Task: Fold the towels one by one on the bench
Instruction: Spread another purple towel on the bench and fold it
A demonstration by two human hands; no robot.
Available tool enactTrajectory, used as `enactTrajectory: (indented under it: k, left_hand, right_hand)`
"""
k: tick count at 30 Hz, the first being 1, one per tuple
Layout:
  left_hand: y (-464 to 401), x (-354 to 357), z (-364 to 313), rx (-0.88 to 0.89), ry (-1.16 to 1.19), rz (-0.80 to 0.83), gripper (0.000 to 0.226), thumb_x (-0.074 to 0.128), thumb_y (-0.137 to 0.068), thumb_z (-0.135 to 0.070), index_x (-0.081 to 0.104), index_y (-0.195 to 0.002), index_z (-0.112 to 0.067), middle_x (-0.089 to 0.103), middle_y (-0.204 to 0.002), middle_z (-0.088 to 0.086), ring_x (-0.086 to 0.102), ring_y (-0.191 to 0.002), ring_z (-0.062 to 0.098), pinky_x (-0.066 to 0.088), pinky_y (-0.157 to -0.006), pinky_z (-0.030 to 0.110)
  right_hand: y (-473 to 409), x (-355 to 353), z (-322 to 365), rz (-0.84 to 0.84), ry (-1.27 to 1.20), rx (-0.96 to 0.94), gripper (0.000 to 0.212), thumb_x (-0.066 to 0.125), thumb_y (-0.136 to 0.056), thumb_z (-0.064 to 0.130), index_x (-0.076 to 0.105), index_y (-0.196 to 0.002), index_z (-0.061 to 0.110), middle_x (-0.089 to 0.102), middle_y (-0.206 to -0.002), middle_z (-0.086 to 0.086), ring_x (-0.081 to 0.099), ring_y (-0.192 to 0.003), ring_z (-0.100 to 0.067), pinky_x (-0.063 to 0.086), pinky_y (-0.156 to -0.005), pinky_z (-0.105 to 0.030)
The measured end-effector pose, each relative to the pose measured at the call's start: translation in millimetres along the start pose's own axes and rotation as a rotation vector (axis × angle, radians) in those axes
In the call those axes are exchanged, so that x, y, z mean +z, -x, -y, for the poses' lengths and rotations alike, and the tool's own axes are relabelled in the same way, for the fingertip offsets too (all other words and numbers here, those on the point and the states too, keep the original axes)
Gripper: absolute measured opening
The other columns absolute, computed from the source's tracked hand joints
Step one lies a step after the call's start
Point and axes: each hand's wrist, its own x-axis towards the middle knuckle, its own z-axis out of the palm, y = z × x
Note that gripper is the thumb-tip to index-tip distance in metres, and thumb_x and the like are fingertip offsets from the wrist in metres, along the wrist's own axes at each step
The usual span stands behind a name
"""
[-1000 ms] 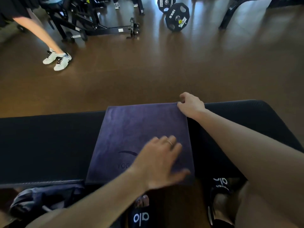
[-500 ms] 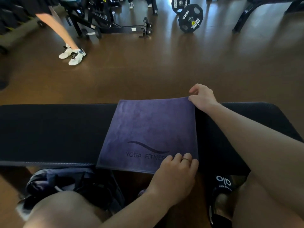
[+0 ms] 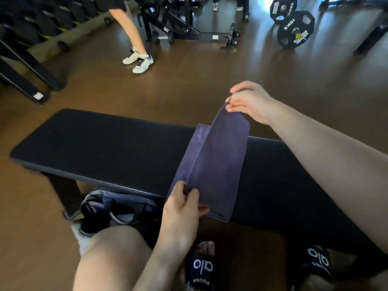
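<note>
**Towel half-fold in progress**

Across the bench (image 3: 105, 141), toward its right end, the purple towel (image 3: 218, 162) spans far edge to near edge. The right hand (image 3: 248, 101) pinches its far corner and the left hand (image 3: 182, 208) its near corner, raising one flap, probably for folding leftward. Legible markings: "10KG" on the weight plate (image 3: 296, 29); "alo" on the slides (image 3: 202, 265).

A dark purple-blue towel (image 3: 218, 164) is seen lying across the black padded desk (image 3: 109, 141), right of its middle. Its right part is lifted and turned over toward nine o'clock, with a raised ridge running from six to twelve o'clock. The far corner is held up above the desk's far edge, and the near edge overhangs the front.
</note>
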Motion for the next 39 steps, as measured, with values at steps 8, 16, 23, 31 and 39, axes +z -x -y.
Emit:
enactTrajectory:
  k: [8,16,23,31,39]
  left_hand:
    - [-18.5,-21.7,26.0,-0.191,-0.027,-0.166,0.017,0.044,-0.105,-0.014,0.061,-0.106,-0.009,0.071,-0.092,0.011,0.072,-0.068,0.011,0.062,-0.07,0.032]
    - [-22.6,-26.1,27.2,-0.181,-0.207,-0.163,0.019,0.044,-0.106,-0.018,0.061,-0.099,-0.015,0.068,-0.083,0.006,0.071,-0.067,0.016,0.057,-0.057,0.022]
    - [-20.1,-31.3,24.3,-0.105,-0.181,-0.175,0.019,0.046,-0.104,-0.012,0.059,-0.091,-0.011,0.063,-0.067,0.005,0.066,-0.052,0.012,0.054,-0.051,0.022]
    - [-24.8,-30.0,22.5,-0.126,-0.108,-0.275,0.009,0.05,-0.102,-0.011,0.048,-0.097,-0.018,0.068,-0.069,0.009,0.067,-0.05,0.015,0.058,-0.052,0.029]
    - [-30.4,-28.3,36.1,-0.121,-0.146,-0.346,0.017,0.055,-0.098,-0.025,0.038,-0.097,-0.028,0.064,-0.084,0.006,0.069,-0.08,0.031,0.059,-0.078,0.053]
  right_hand:
    - [-39.0,69.6,-36.8,0.229,0.998,-0.226,0.022,0.061,-0.084,0.001,0.063,-0.092,0.022,0.066,-0.101,-0.002,0.067,-0.087,-0.02,0.058,-0.077,-0.038]
    - [-54.2,69.8,-64.1,0.179,1.033,-0.176,0.008,0.063,-0.094,0.021,0.064,-0.101,0.025,0.067,-0.102,0.001,0.063,-0.096,-0.02,0.057,-0.086,-0.04]
    - [-52.3,76.9,-82.0,0.084,1.021,-0.203,0.016,0.05,-0.101,0.018,0.064,-0.106,0.02,0.063,-0.102,-0.001,0.061,-0.094,-0.019,0.057,-0.083,-0.035]
    - [-51.0,79.5,-90.8,0.064,1.115,-0.219,0.019,0.05,-0.103,0.018,0.061,-0.117,0.017,0.064,-0.114,-0.006,0.062,-0.104,-0.022,0.053,-0.089,-0.035]
    - [24.3,81.7,-71.8,-0.254,0.946,-0.44,0.023,0.06,-0.095,0.018,0.06,-0.119,0.016,0.063,-0.119,-0.004,0.062,-0.105,-0.024,0.053,-0.095,-0.044]
